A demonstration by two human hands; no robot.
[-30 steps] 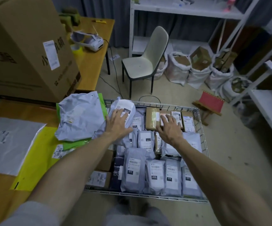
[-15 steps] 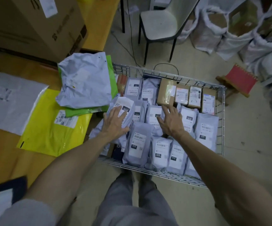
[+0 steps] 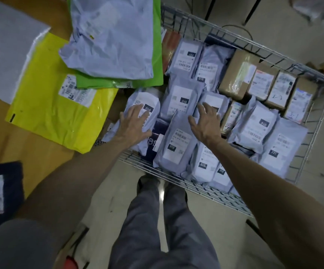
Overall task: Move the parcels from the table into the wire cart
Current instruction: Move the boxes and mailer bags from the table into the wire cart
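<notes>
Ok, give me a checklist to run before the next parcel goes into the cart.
1. Left hand free: flat on a grey parcel, gripping nothing; ok.
2. Right hand free: spread open over packed parcels; ok.
3. Table emptied: yellow mailer, green mailer and crumpled grey mailer lie on it; not ok.
4. Room in the wire cart: top layer looks full; not ok.
5. That grey parcel seated fully inside the cart: cannot tell.
</notes>
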